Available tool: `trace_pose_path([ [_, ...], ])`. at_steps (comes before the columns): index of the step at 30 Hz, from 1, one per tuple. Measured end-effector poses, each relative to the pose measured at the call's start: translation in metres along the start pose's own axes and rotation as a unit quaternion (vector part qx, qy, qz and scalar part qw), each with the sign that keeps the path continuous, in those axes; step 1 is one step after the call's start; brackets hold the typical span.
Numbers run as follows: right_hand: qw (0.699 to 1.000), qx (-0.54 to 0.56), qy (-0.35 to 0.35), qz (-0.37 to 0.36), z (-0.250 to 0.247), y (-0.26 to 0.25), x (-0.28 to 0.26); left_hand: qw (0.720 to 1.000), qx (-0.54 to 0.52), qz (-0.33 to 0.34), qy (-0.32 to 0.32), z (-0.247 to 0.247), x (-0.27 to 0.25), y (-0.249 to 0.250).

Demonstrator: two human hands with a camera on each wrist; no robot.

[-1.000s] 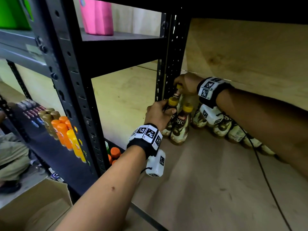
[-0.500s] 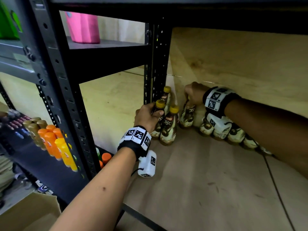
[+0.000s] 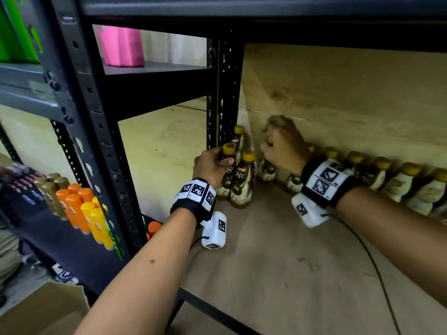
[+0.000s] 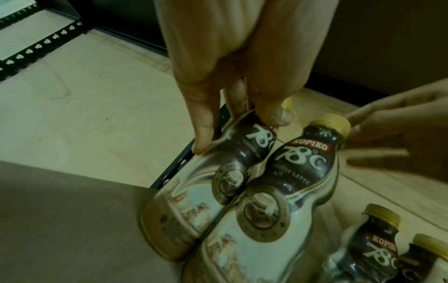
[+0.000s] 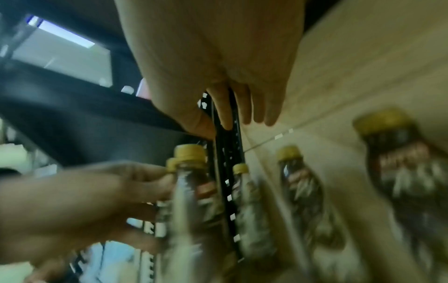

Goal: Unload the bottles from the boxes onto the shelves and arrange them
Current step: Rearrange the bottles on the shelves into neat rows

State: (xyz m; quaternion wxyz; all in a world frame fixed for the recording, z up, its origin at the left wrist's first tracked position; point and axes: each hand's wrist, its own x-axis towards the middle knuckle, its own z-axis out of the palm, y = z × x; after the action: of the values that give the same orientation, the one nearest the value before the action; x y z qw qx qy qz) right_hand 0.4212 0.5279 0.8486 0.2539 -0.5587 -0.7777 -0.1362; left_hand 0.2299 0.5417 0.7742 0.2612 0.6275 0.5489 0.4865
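Brown Kopiko coffee bottles with gold caps stand on the wooden shelf board [image 3: 266,262]. My left hand [image 3: 219,163] grips one bottle [image 3: 225,187] by its neck, thumb and fingers pinching below the cap, beside the black corner post. A second bottle [image 3: 243,182] stands touching it, and a third [image 3: 238,141] stands behind them. A row of bottles [image 3: 399,182] lines the back wall. My right hand [image 3: 266,143] hovers above the left end of that row, fingers relaxed and holding nothing, as the right wrist view shows. The held bottle [image 4: 218,181] leans against its neighbour [image 4: 290,172].
A black perforated upright [image 3: 227,93] stands just left of the bottles. The neighbouring shelf holds orange and yellow bottles [image 3: 79,209]. A cardboard box [image 3: 43,308] sits on the floor at bottom left. A pink container [image 3: 121,44] stands on the shelf above. A cable [image 3: 377,269] crosses the board.
My right hand has let go of the bottle it held in the back row and lifted off it. My left hand keeps its grip on the same bottle.
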Motion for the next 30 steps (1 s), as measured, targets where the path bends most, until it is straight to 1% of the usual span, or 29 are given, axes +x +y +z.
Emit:
trace_pose_path([
  [1,0.996,0.078,-0.038,0.032,0.0,-0.007,-0.009,1.0,0.001,-0.002,0.003,0.0,0.001,0.001],
  [2,0.977,0.179,-0.092,0.069,0.001,-0.015,-0.019,1.0,0.006,-0.003,0.005,0.001,0.002,0.002],
  [3,0.943,0.283,-0.147,0.097,0.005,-0.021,-0.027,1.0,0.013,-0.005,0.008,0.003,0.003,0.003],
  [4,0.909,0.357,-0.184,0.111,0.012,-0.024,-0.032,1.0,0.021,-0.006,0.011,0.005,0.004,0.005],
  [5,0.887,0.398,-0.201,0.123,0.022,-0.023,-0.034,1.0,0.028,-0.006,0.014,0.007,0.005,0.006],
  [6,0.885,0.397,-0.202,0.135,0.032,-0.022,-0.035,0.999,0.034,-0.004,0.014,0.008,0.007,0.006],
  [9,0.906,0.359,-0.172,0.147,0.05,-0.014,-0.036,0.998,0.059,0.008,0.012,0.007,0.015,0.007],
  [12,0.929,0.292,-0.165,0.155,0.043,-0.003,-0.04,0.997,0.075,0.013,0.017,0.007,0.02,0.006],
  [17,0.948,0.245,-0.143,0.147,0.032,0.008,-0.045,0.996,0.088,0.011,0.021,0.008,0.023,0.008],
  [21,0.954,0.237,-0.115,0.144,0.033,0.002,-0.048,0.995,0.093,0.017,0.015,0.007,0.025,0.009],
  [25,0.954,0.227,-0.096,0.169,0.036,0.002,-0.051,0.994,0.103,0.028,0.014,0.008,0.025,0.008],
  [30,0.954,0.217,-0.093,0.185,0.035,-0.003,-0.052,0.993,0.112,0.036,0.017,0.008,0.023,0.007],
])
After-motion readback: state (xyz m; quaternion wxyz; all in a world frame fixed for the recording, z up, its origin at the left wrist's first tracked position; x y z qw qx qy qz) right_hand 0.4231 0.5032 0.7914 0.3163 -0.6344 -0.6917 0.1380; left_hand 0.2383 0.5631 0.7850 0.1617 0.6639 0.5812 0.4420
